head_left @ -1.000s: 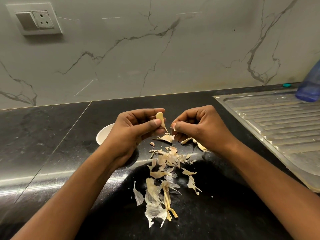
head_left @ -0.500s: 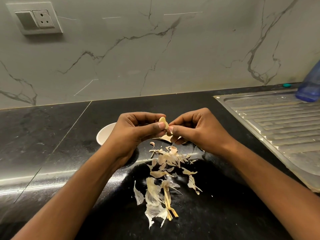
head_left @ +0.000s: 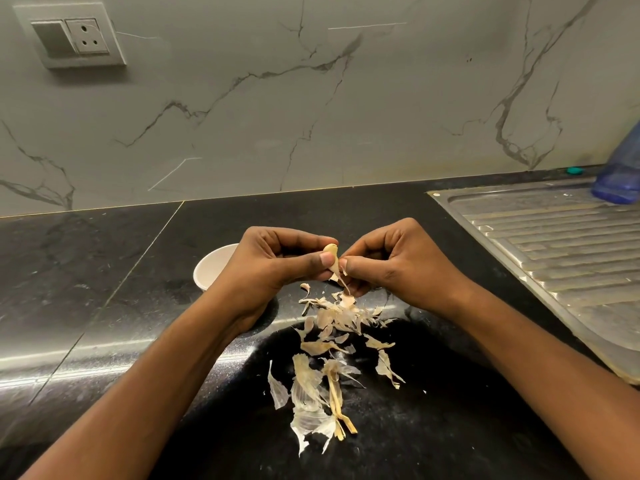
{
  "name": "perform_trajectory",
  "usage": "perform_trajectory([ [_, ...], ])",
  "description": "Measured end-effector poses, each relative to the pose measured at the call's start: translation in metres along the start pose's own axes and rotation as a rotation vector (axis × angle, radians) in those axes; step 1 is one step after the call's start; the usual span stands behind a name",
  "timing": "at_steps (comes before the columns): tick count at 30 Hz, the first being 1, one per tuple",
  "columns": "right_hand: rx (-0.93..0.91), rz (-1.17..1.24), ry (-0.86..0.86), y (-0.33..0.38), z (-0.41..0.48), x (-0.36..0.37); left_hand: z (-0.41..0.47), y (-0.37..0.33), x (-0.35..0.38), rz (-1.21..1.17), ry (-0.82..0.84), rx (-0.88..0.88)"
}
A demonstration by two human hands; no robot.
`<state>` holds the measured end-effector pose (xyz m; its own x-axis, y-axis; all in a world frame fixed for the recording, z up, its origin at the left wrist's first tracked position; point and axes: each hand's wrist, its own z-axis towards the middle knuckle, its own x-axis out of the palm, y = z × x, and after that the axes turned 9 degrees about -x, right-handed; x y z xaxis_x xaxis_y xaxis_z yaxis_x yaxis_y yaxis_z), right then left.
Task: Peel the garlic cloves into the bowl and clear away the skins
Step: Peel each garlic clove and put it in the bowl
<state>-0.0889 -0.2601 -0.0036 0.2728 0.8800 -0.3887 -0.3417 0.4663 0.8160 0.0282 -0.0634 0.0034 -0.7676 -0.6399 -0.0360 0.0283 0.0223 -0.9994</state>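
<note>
Head view: I note the garlic clove (head_left: pixel 330 258) held above the surface (head_left: pixel 104 289), pinched between thumb and fingers of the left hand (head_left: pixel 273 268) so that the right hand (head_left: pixel 398 268) can pinch a skin strip at its base. Loose skins (head_left: pixel 332 341) lie directly below. The bowl (head_left: pixel 211 268) sits just behind the left hand, I judge for a short drop.

Half-peeled garlic clove (head_left: pixel 331 258) (skins (head_left: pixel 332 344) below)

Your two hands, left hand (head_left: pixel 277 268) and right hand (head_left: pixel 398 268); one clove (head_left: pixel 331 256); one bowl (head_left: pixel 213 268); one bottle (head_left: pixel 620 174); one socket (head_left: pixel 86 36); many skins (head_left: pixel 332 317).
</note>
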Motion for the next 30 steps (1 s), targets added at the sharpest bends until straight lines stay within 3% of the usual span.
perform_trajectory([
  [8, 0.012, 0.073, -0.079, 0.0018, 0.0007, -0.0001, 0.0009, 0.0006, -0.0006, -0.128, 0.054, -0.015],
  [30, 0.005, -0.052, -0.063, -0.0001, 0.0005, 0.0022, -0.0008, 0.0013, 0.0046, 0.096, -0.031, 0.087],
])
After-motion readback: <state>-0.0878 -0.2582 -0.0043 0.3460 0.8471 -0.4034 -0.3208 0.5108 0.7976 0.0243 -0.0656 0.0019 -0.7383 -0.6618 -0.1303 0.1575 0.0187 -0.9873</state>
